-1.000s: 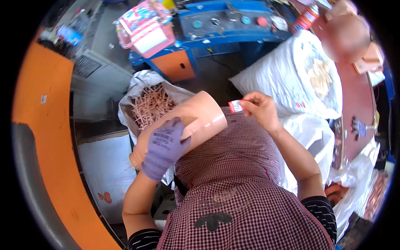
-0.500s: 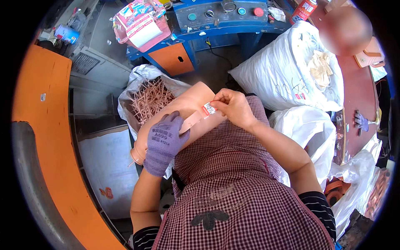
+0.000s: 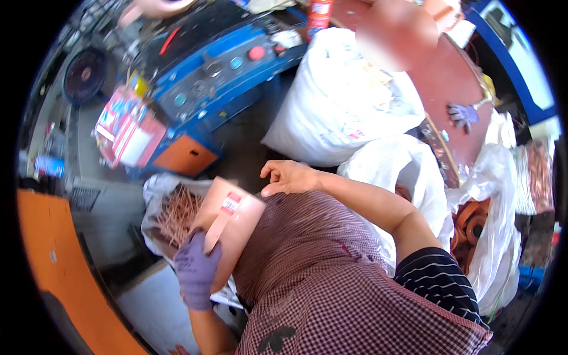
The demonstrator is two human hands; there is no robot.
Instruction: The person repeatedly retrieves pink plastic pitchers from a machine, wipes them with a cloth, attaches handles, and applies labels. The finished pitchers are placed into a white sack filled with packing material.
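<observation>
Plastic, smooth and peach-coloured, is shaped into one rounded vessel [image 3: 245,222], seen between 7 and 8 o'clock near the centre, tilted, its wide end turned toward 1 o'clock. One red-and-white label [image 3: 231,203] is borne on its glossy side, above a flat strap-like handle [image 3: 216,232]. The vessel is clamped at that handle by the left hand [image 3: 198,269], which is covered in a purple knitted glove. The bare right hand [image 3: 289,177] is held just beside the wide end, nothing gripped — thumb and forefinger apart, fingers curled.

A crumpled white sack [image 3: 155,188] at 8 o'clock is filled with thin, tangled peach strips [image 3: 177,216], too many to be counted. At 1 o'clock, one large white sack [image 3: 307,112] is stood; its pale contents are blurred. Between 3 and 4 o'clock, several orange-brown rings [image 3: 475,229] are held in a translucent plastic bag [image 3: 500,219]. One loose purple glove [image 3: 463,117] is laid on the reddish-brown surface [image 3: 432,83] between 2 and 3 o'clock.
</observation>
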